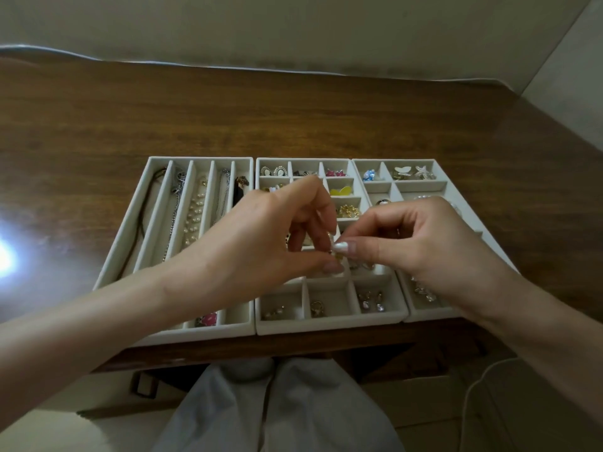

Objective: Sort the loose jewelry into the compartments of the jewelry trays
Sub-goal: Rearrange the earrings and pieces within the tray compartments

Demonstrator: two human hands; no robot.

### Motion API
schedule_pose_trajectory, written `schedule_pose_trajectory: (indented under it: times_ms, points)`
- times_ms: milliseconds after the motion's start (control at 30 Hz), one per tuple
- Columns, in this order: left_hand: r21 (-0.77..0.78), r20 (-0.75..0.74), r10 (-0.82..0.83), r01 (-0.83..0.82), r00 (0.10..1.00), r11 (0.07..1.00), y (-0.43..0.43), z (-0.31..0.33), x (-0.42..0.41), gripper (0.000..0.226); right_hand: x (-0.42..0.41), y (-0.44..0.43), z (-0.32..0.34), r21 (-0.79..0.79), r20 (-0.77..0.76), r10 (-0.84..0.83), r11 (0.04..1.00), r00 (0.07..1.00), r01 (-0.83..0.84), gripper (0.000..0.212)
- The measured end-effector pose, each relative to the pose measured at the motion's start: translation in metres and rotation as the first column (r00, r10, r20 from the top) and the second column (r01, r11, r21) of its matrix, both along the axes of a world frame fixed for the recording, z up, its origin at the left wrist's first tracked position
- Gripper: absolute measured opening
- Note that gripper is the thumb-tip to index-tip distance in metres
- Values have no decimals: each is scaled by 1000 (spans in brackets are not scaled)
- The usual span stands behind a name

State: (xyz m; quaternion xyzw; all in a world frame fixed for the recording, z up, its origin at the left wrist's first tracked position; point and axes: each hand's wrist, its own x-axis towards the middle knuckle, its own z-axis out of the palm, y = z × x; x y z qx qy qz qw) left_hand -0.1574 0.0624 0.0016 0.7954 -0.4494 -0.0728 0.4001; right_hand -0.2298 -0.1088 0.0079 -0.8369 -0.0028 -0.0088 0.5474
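Three white jewelry trays stand side by side at the table's front edge. The left tray (130, 223) has long slots with necklaces and a pearl strand (194, 216). The middle tray (326, 326) has small square compartments with earrings and rings. The right tray (421, 182) holds brooches. Over the middle tray, my left hand (261, 243) and my right hand (424, 243) meet fingertip to fingertip, pinching a small gold piece of jewelry (337, 257) between them. Most of that piece is hidden by my fingers.
The wooden table (293, 115) stretches behind the trays to a wall. A bright glare (5, 259) lies on the table at the left. My lap in light trousers (277, 409) is below the table edge. A white cable (473, 386) hangs at the lower right.
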Motion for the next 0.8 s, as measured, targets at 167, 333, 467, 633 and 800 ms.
schedule_pose_trajectory:
  times_ms: [167, 333, 467, 633, 800]
  points:
    - [44, 31, 41, -43, 999, 998, 2, -1, 3, 27, -2, -7, 0, -45, -1, 54, 998, 999, -54, 21]
    - [62, 36, 100, -102, 994, 993, 10, 4, 15, 22, -8, -7, -3, -338, 37, 162, 931, 986, -140, 11]
    - [76, 50, 119, -123, 992, 990, 13, 6, 21, 11, -9, 2, -11, -575, 38, 303, 786, 952, -227, 10]
    - [88, 58, 88, -93, 994, 992, 12, 5, 21, 10, -5, 8, -13, -659, 34, 361, 709, 932, -250, 9]
    - [67, 49, 70, -73, 996, 995, 12, 2, 21, 3, -4, 10, -13, -682, 47, 358, 693, 933, -231, 11]
